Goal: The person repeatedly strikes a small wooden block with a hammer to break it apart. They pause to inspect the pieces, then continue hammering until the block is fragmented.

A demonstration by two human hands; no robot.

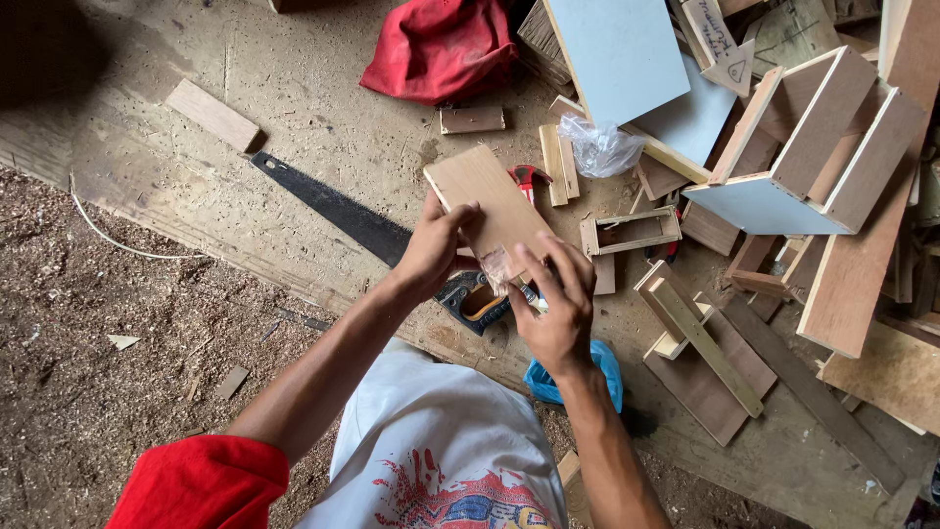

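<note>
The left hand (431,250) held a small wooden board (487,201). The right hand (558,304) rubbed its near edge with sandpaper (496,266); sanding looked unfinished.

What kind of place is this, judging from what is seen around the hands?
Most likely a small woodworking workshop: a handsaw lies on the dusty work surface, sawdust covers the ground, and offcuts and a half-built wooden box lie around the board being held.

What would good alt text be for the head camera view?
Seen from above, the left hand holds a flat wooden board while the right hand presses a small pale scrap against its lower edge, above a handsaw and scattered wood offcuts.
</note>
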